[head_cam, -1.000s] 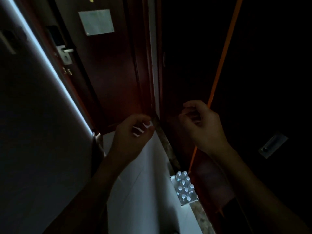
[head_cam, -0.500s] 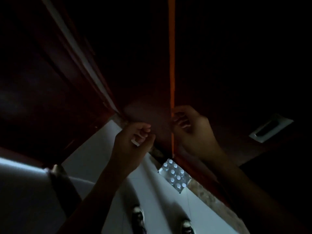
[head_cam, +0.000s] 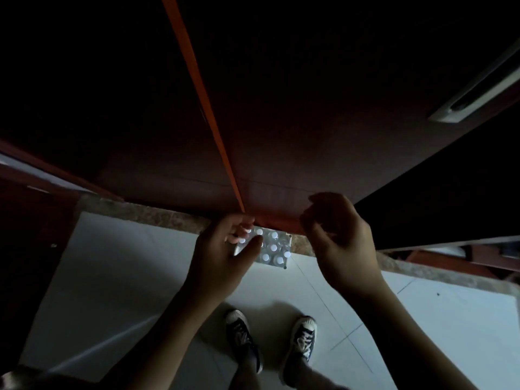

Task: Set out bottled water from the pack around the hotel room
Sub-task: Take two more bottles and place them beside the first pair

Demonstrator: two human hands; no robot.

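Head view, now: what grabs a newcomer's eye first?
The pack of bottled water, white caps up, lies on the pale tile floor against the dark wooden doors, the one bright spot in a dim frame. The left hand and right hand hang above it with fingers loosely curled, holding nothing visible. An orange strip runs down between the doors, and two sneakers stand below.

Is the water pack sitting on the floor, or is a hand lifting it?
No lift: the water pack sits on the tiled floor against the stone threshold, with both hands above it and gripping no bottle.
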